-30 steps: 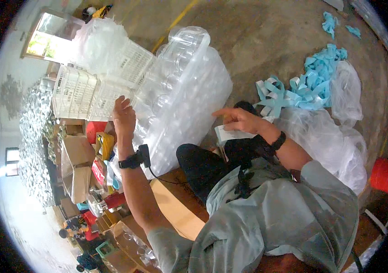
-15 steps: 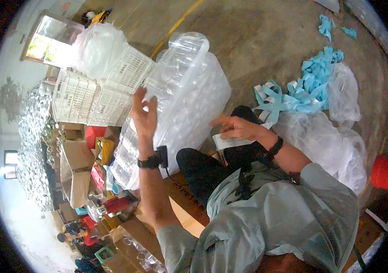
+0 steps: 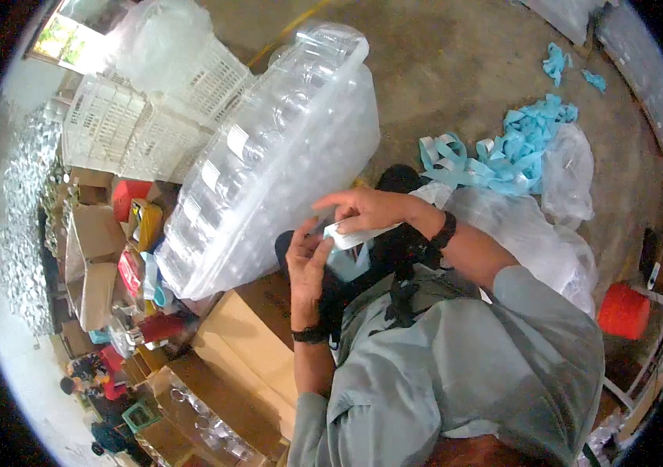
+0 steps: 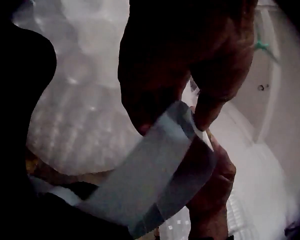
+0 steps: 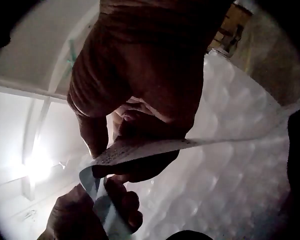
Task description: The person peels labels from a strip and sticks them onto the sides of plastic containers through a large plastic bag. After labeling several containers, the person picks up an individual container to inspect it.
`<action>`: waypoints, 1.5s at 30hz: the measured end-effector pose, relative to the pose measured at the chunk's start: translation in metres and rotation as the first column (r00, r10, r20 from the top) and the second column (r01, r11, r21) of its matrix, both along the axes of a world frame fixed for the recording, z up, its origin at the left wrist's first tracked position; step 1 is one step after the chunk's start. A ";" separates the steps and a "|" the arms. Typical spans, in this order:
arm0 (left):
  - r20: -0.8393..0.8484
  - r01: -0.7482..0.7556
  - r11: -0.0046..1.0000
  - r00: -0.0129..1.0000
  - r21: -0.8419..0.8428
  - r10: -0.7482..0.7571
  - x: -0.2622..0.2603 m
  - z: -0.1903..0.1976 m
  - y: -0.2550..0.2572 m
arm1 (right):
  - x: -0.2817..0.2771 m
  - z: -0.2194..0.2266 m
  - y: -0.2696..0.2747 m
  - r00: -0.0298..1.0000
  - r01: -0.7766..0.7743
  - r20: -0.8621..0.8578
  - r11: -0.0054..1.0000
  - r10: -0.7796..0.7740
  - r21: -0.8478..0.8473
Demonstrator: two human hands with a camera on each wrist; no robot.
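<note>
A strip of white labels on light blue backing (image 3: 351, 233) stretches between the hands, above the person's lap. My right hand (image 3: 374, 212) pinches it between thumb and fingers, the index finger reaching out over it. At the strip's folded end is my left hand (image 3: 306, 268), its thumb and fingers closed on it in the right wrist view. The strip (image 4: 140, 175) bends sharply at these fingertips in the left wrist view. Ahead leans a plastic-wrapped pack of clear jars (image 3: 300, 148); a white label (image 3: 238, 142) and another white label (image 3: 211, 176) show on its jars.
A heap of light blue backing strips (image 3: 530, 148) lies on the floor beside clear plastic bags (image 3: 495, 222). White crates (image 3: 137, 128) stand behind the jars. An open cardboard box (image 3: 238, 350) is at the left, and a red container (image 3: 623, 311) at the right.
My left hand has come from over the jars, down and right, to the strip in my right hand. The right hand has shifted slightly left. The labels on the jars are now uncovered.
</note>
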State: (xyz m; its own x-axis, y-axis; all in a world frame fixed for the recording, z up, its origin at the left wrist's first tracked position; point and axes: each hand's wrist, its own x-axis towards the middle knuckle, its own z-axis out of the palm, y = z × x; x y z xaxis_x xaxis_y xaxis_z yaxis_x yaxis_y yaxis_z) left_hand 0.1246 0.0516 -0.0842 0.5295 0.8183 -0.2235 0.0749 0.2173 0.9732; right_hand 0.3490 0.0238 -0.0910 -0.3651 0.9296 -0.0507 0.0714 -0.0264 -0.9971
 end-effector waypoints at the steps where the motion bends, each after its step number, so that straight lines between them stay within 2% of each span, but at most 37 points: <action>1: 0.008 -0.024 0.999 1.000 -0.024 0.024 -0.005 0.002 0.000 | -0.003 -0.002 0.001 0.999 -0.038 -0.019 0.999 0.038 -0.013; 3: 0.028 -0.034 0.999 0.999 -0.041 0.035 -0.020 0.001 0.004 | -0.006 -0.006 0.001 0.999 -0.043 0.002 0.999 0.043 0.021; 5: 0.001 -0.130 0.991 0.991 -0.017 0.130 -0.032 0.006 0.006 | -0.005 -0.010 0.001 0.996 -0.065 0.053 0.998 0.065 -0.013; 7: 0.053 -0.110 0.993 0.992 -0.037 0.112 -0.045 0.000 0.011 | -0.003 -0.013 0.000 0.999 -0.041 0.024 0.999 0.042 -0.014; 9: -0.097 -0.138 0.981 0.984 0.134 0.152 -0.048 0.005 0.011 | 0.000 -0.015 -0.001 1.000 -0.008 -0.002 1.000 0.008 -0.020; 10: -0.084 -0.147 0.963 0.982 0.228 0.169 -0.046 -0.005 0.014 | 0.000 -0.016 -0.002 1.000 -0.009 0.005 0.999 0.009 -0.031; 11: -0.084 -0.141 0.964 0.983 0.224 0.163 -0.046 -0.011 0.012 | 0.000 -0.017 -0.003 1.000 -0.011 0.012 0.999 0.011 -0.040; 13: -0.206 -0.091 0.909 0.960 0.408 0.189 -0.038 -0.012 0.000 | -0.002 -0.020 -0.004 1.000 -0.003 -0.022 0.999 0.002 -0.033; 15: -0.125 -0.014 0.972 0.991 0.236 0.045 -0.016 0.014 -0.014 | -0.006 -0.021 -0.003 0.998 0.000 -0.059 1.000 -0.001 -0.023; 17: -0.237 0.072 0.965 0.972 0.253 -0.010 0.003 0.024 -0.024 | -0.010 -0.021 -0.002 0.999 -0.019 -0.029 0.999 0.020 0.040; 18: -0.381 0.161 0.963 0.922 0.216 -0.069 0.007 0.026 -0.022 | -0.015 -0.023 -0.003 0.996 -0.036 -0.079 0.999 0.039 0.033; 19: -0.418 0.150 0.955 0.908 0.255 -0.030 0.018 0.020 -0.024 | -0.016 -0.024 -0.004 0.993 -0.033 -0.113 0.999 0.035 0.019; 21: -0.216 0.077 0.984 0.975 0.162 -0.041 0.027 0.013 -0.026 | -0.009 -0.015 -0.009 0.996 -0.012 -0.086 0.999 0.016 0.047; 25: -0.218 0.168 0.982 0.965 0.090 -0.145 0.031 0.015 -0.032 | -0.005 -0.035 -0.016 0.998 0.030 -0.064 0.995 -0.024 0.093; 27: -0.171 0.100 0.991 0.982 0.094 -0.082 0.032 0.011 -0.034 | -0.004 -0.040 -0.018 0.997 0.024 -0.078 0.995 -0.016 0.097; 29: -0.153 0.148 0.980 0.980 0.135 -0.127 0.028 0.010 -0.032 | -0.004 -0.039 -0.020 0.994 0.056 -0.094 0.996 -0.049 0.063; 32: -0.264 0.119 0.978 0.962 0.174 -0.070 0.032 0.006 -0.029 | -0.001 -0.043 -0.022 0.989 0.106 -0.112 0.993 -0.100 0.045; 33: -0.216 0.114 0.988 0.972 0.104 -0.090 0.033 0.010 -0.031 | -0.002 -0.044 -0.022 0.986 0.132 -0.103 0.991 -0.128 0.036; 35: -0.306 0.150 0.975 0.947 0.162 -0.095 0.048 0.036 -0.037 | 0.004 -0.035 -0.025 0.972 0.165 -0.179 0.985 -0.153 0.056; 37: -0.304 0.146 0.980 0.947 0.133 -0.100 0.037 0.015 -0.022 | 0.017 -0.033 -0.030 0.968 0.201 -0.174 0.973 -0.180 0.112; 38: -0.278 0.133 0.969 0.958 0.209 -0.071 0.036 0.012 -0.015 | 0.025 -0.039 -0.031 0.966 0.219 -0.173 0.964 -0.192 0.152; 39: -0.269 0.098 0.981 0.962 0.170 -0.049 0.026 0.019 -0.008 | 0.026 -0.043 -0.021 0.966 0.214 -0.190 0.955 -0.176 0.205; 40: -0.259 0.062 0.989 0.966 0.131 -0.026 0.021 0.035 -0.003 | 0.032 -0.036 -0.020 0.964 0.259 -0.122 0.941 -0.237 0.218; 41: -0.231 0.069 0.949 0.973 0.309 0.005 0.018 0.038 0.011 | 0.044 -0.030 -0.027 0.955 0.297 -0.068 0.925 -0.289 0.237; 42: -0.319 0.081 0.943 0.947 0.324 0.028 0.011 0.049 0.019 | 0.054 -0.026 -0.030 0.943 0.293 -0.211 0.943 -0.258 0.155; 43: -0.405 0.097 0.937 0.913 0.334 0.050 0.019 0.076 0.023 | 0.059 -0.031 -0.031 0.922 0.359 -0.197 0.926 -0.333 0.119; 44: -0.343 0.100 0.859 0.935 0.502 0.092 0.025 0.086 0.031 | 0.068 -0.031 -0.035 0.911 0.373 -0.227 0.923 -0.345 0.094; 45: -0.352 0.085 0.849 0.928 0.521 0.124 0.027 0.094 0.041 | 0.073 -0.028 -0.039 0.896 0.394 -0.249 0.917 -0.368 0.062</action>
State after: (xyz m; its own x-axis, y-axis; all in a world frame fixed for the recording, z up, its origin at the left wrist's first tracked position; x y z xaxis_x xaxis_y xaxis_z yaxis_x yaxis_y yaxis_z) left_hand 0.1517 0.0922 0.0102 0.4792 0.8752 0.0664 0.4419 -0.3059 0.8433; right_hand 0.4225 -0.0156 -0.1188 0.0288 0.9946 0.0994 -0.1512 0.1027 -0.9832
